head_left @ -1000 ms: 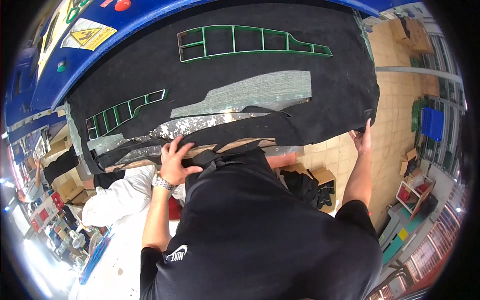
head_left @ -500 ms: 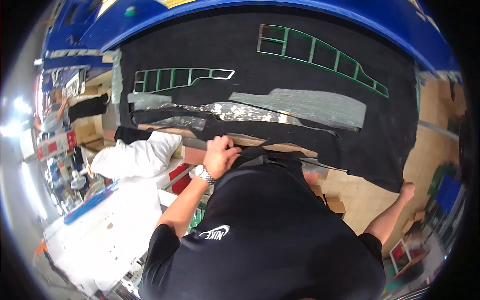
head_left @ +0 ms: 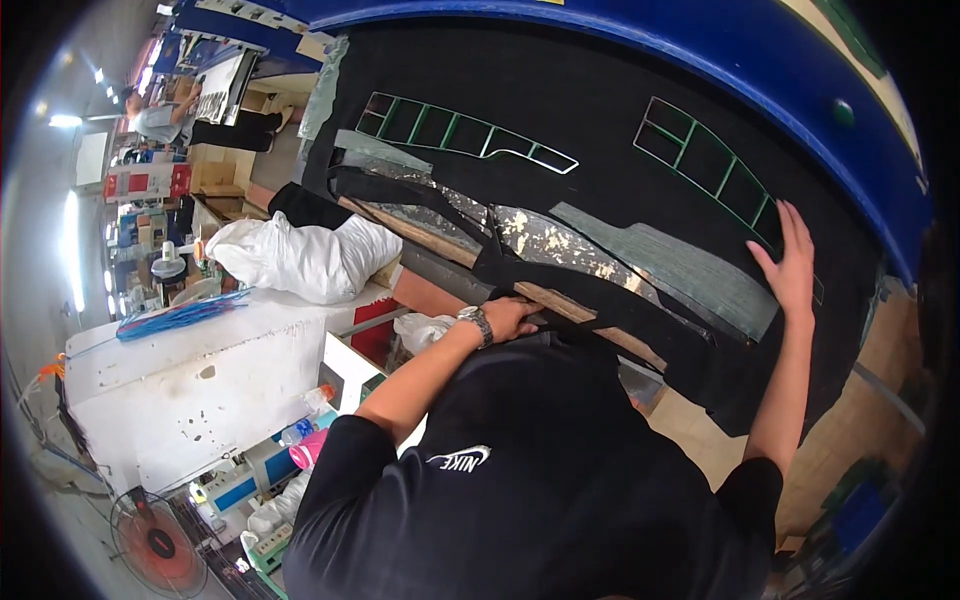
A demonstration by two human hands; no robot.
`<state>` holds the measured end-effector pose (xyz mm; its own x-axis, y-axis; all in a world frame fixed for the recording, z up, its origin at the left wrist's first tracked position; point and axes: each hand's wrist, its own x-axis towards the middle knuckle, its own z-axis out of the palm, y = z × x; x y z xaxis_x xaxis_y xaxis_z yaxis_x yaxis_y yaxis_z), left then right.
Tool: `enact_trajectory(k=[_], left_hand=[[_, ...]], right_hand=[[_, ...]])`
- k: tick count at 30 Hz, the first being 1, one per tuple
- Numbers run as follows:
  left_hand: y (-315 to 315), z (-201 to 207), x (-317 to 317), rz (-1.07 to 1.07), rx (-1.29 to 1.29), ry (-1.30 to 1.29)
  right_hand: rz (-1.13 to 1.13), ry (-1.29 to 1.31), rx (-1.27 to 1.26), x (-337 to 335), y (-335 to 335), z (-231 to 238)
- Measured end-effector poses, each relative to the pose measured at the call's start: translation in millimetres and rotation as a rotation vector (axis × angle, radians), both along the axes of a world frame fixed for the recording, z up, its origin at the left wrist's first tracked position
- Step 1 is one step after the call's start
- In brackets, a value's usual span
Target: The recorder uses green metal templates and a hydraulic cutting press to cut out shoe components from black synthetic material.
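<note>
A black sheet of material (head_left: 560, 75) with long cut-out gaps covers the work table. On it lie two green-edged metal cutting dies, a left die (head_left: 450, 130) and a right die (head_left: 705, 165), both shaped like curved ladders. My right hand (head_left: 793, 268) is open, its fingers stretched out beside the lower end of the right die; whether it touches the die I cannot tell. My left hand (head_left: 510, 320), with a watch on the wrist, has its fingers curled on the sheet's near edge, against my shirt. Their tips are partly hidden.
Grey, worn table surface (head_left: 690, 255) shows through the gaps. A blue machine beam (head_left: 700, 55) runs along the far side. At left are a white sack (head_left: 310, 255), a white table (head_left: 200, 390) with blue strands (head_left: 180, 318), and a fan (head_left: 160, 543). Another person (head_left: 165, 120) stands far left.
My right hand has let go of the sheet's right corner and moved up and inward to the right die. My left hand stays at the near edge. The whole view has turned.
</note>
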<state>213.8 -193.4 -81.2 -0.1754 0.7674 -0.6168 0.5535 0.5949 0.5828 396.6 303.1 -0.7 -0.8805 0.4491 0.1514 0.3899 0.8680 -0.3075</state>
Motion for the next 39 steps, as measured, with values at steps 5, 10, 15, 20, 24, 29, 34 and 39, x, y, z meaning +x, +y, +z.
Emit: enact_trajectory(k=[5, 10, 15, 20, 24, 29, 34, 39], left_hand=[[-40, 30, -20, 0.199, -0.054, 0.035], [-50, 75, -56, 0.538, 0.039, -0.141], [-43, 88, -114, 0.546, 0.165, -0.173], [-49, 94, -196, 0.451, 0.346, -0.125], [-71, 90, -267, 0.389, 0.519, 0.025], [-95, 86, -335, 0.538, 0.591, 0.143], [-110, 76, -373, 0.606, 0.591, 0.186], [-114, 72, -375, 0.585, 0.631, 0.126]], right_hand=[[-0.023, -0.218, -0.005, -69, -17, 10], [-0.043, -0.392, -0.045, -97, -16, 12], [-0.039, -0.348, -0.011, -142, -66, 17], [-0.052, -0.430, -0.052, -198, -118, 23], [-0.055, -0.419, 0.012, -232, -139, 23], [-0.089, -0.522, -0.085, -280, -162, 33], [-0.015, -0.490, -0.046, -323, -178, 35], [0.034, -0.486, -0.044, -363, -196, 30]])
